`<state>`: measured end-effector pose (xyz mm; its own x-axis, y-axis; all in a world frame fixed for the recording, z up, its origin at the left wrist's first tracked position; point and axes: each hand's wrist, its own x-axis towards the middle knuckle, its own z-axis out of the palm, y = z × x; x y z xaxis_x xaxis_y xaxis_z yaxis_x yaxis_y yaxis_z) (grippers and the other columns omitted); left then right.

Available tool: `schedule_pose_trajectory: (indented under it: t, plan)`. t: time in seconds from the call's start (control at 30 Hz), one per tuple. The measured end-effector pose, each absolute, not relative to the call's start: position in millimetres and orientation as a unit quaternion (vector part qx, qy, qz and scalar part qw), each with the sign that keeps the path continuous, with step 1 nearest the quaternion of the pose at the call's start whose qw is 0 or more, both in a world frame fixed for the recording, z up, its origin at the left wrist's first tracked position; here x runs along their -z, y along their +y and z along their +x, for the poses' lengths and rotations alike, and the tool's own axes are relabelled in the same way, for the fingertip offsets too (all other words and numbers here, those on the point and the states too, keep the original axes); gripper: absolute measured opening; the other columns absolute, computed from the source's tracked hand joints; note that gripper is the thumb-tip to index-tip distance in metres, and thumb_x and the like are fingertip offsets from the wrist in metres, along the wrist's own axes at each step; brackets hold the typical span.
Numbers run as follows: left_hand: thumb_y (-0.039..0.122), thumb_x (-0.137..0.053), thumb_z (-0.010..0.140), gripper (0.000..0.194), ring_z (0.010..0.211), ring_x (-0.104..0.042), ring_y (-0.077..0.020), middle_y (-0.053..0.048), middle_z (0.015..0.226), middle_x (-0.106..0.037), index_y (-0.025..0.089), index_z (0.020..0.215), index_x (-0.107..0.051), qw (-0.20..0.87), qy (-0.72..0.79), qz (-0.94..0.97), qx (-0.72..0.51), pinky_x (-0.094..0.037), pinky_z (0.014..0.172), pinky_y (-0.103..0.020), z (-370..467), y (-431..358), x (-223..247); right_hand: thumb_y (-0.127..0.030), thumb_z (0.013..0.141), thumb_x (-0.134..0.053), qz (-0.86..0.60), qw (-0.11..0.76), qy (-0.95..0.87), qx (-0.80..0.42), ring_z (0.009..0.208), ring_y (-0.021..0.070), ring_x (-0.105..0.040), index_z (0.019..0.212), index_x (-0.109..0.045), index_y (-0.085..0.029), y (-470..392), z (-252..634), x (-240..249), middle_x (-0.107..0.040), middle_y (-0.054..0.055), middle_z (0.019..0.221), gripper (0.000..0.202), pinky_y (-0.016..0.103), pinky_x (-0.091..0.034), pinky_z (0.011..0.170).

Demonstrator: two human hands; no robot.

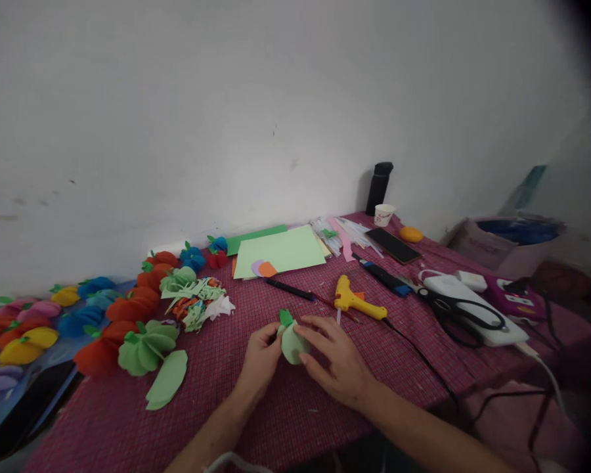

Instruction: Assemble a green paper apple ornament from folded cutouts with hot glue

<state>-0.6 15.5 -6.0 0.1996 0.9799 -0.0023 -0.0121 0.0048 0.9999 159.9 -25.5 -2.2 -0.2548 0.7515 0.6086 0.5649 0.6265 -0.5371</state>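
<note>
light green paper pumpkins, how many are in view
3: the held pumpkin, between left hand and right hand; the near pumpkin, beside light green paper pieces on the left; the far pumpkin, by the scrap pile. More may be hidden.

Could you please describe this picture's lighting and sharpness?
Head view: dim, uneven light on the wall; head view: soft shadow beside the black bottle; head view: blacked-out upper right corner; head view: fine detail on the pale green paper shape looks soft.
</note>
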Motion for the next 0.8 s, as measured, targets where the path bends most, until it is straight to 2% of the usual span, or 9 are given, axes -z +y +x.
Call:
schedule_pose_trajectory:
  t: [0.3, 0.8]
  plan:
    - [0.029, -0.062, 0.066, 0.018, 0.058, -0.044, -0.0094, 0.003, 0.059, -0.056, 0.013, 0.071, -0.066, 0.547, 0.437, 0.553, -0.452, -0.036, 0.057, -0.019, -0.7, 16.3, 7.2, -0.022, 0.08, -0.051, -0.419, 0.46, -0.772, -0.128, 0.104, 0.0212, -0.049, 0.117, -0.05, -0.021, -26.6, 159.4, 0.9, -0.055, 0.009, 0.111, 0.038, 0.04, -0.042, 0.09]
    - [0.033, -0.063, 0.065, 0.022, 0.057, -0.044, -0.0096, 0.002, 0.06, -0.056, 0.013, 0.071, -0.067, 0.528, 0.453, 0.561, -0.449, -0.037, 0.054, -0.019, -0.7, 15.4, 7.5, -0.022, 0.08, -0.048, -0.424, 0.474, -0.761, -0.13, 0.099, 0.0208, -0.053, 0.114, -0.052, -0.021, -25.6, 158.8, 1.3, -0.059, 0.009, 0.105, 0.034, 0.039, -0.044, 0.086]
